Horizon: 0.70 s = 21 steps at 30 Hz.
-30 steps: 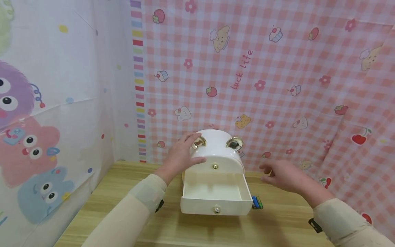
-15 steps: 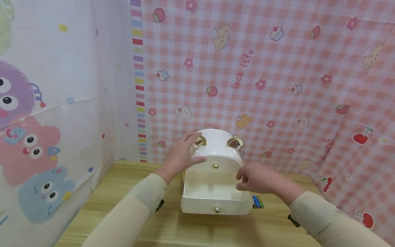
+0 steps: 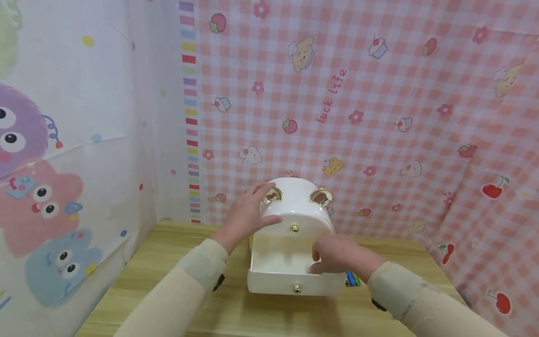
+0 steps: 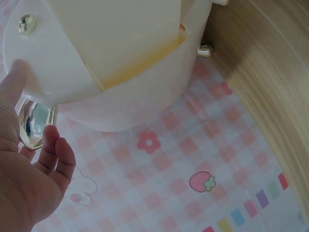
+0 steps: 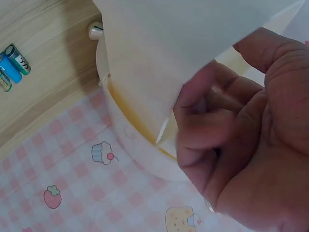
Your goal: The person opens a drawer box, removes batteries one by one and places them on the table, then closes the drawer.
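The box [image 3: 294, 199] is white with gold ears [image 3: 322, 197]. Pink-and-white checks cover the cloth [image 3: 269, 58]; the bench [image 3: 139, 267] is tan, wood-grained.

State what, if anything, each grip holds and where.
The left grip holds the white box at its left gold ear. Whether the right grip, at the open drawer, holds anything is hidden.

Indoor corner, playroom-ish decor; home or dressed-up booth, can't really tell, view ends at the cloths. Cues: pale wood-grain tabletop [image 3: 147, 257], thin pink-and-white checked fabric cloth [image 3: 358, 89] with strawberry-and-cupcake print behind it, creased white cloth [image 3: 94, 173] with fuzzy cartoon-creature print at left.
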### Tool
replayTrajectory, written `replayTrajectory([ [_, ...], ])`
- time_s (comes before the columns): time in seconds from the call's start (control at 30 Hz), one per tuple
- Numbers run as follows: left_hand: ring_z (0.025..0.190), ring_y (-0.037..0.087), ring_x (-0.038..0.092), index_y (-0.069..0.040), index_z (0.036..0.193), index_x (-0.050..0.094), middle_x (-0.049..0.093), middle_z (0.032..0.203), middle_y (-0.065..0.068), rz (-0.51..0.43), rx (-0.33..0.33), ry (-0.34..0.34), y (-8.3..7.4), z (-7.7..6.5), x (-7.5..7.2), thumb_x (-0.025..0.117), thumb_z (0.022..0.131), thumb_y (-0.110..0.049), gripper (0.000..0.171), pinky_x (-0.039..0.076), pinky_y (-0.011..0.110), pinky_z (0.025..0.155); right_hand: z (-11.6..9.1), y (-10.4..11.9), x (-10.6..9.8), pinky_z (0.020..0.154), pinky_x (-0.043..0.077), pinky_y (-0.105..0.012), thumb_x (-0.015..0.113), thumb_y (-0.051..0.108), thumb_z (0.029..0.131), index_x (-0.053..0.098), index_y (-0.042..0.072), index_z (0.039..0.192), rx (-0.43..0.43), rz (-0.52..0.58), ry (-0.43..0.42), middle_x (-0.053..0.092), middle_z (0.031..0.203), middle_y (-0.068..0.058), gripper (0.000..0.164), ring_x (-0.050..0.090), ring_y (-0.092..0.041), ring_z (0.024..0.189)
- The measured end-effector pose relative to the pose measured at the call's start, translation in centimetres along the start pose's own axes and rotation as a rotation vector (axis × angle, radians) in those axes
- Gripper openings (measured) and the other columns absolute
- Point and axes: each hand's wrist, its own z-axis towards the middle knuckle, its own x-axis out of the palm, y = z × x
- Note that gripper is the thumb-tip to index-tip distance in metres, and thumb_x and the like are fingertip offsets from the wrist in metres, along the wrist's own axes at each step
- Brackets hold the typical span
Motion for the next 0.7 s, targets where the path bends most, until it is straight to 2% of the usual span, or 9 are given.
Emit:
replayTrajectory([
  [0.13, 0.141, 0.037, 0.058, -0.027, 0.163, 0.044, 0.046, 0.165, 0.002, 0.003, 0.004, -0.003, -0.1, 0.1, 0.0, 0.09, 0.082, -0.054, 0.096, 0.055, 0.057, 0.111, 0.4, 0.2, 0.4, 0.053, 0.048, -0.038, 0.085, 0.042, 0.087, 0.069, 0.02, 0.066, -0.005, -0.095, 0.011, 0.064, 0.066, 0.012, 0.034, 0.056, -0.011, 0.06],
  [0.27, 0.139, 0.038, 0.059, -0.027, 0.162, 0.045, 0.046, 0.164, 0.002, 0.004, 0.009, -0.001, -0.1, 0.1, -0.1, 0.09, 0.083, -0.053, 0.095, 0.054, 0.058, 0.111, 0.8, 0.4, 0.9, 0.053, 0.05, -0.042, 0.082, 0.043, 0.089, 0.064, 0.02, 0.061, 0.013, -0.132, 0.046, 0.061, 0.062, 0.01, 0.041, 0.053, -0.012, 0.059],
  [0.37, 0.138, 0.038, 0.06, -0.026, 0.162, 0.045, 0.046, 0.164, 0.002, 0.005, 0.01, 0.002, -0.1, 0.1, 0.0, 0.09, 0.083, -0.053, 0.095, 0.054, 0.058, 0.111, 1.1, 0.6, 1.1, 0.054, 0.049, -0.043, 0.079, 0.043, 0.091, 0.057, 0.017, 0.058, 0.032, -0.129, 0.09, 0.056, 0.062, 0.007, 0.047, 0.05, -0.013, 0.059],
  [0.5, 0.139, 0.038, 0.059, -0.026, 0.162, 0.045, 0.046, 0.164, 0.003, 0.002, 0.009, 0.003, -0.1, 0.1, 0.0, 0.09, 0.083, -0.053, 0.095, 0.054, 0.057, 0.111, 1.4, 0.9, 1.2, 0.052, 0.042, -0.038, 0.077, 0.039, 0.094, 0.048, 0.016, 0.055, 0.05, -0.111, 0.128, 0.049, 0.059, 0.005, 0.054, 0.046, -0.014, 0.057],
  [0.7, 0.137, 0.038, 0.061, -0.027, 0.163, 0.045, 0.046, 0.165, 0.002, 0.013, 0.013, 0.0, 0.0, 0.0, 0.1, 0.089, 0.084, -0.054, 0.094, 0.055, 0.056, 0.11, 1.8, 1.0, 1.3, 0.058, 0.04, -0.034, 0.075, 0.031, 0.096, 0.045, 0.016, 0.055, 0.058, -0.073, 0.172, 0.046, 0.059, 0.004, 0.053, 0.042, -0.015, 0.057],
])
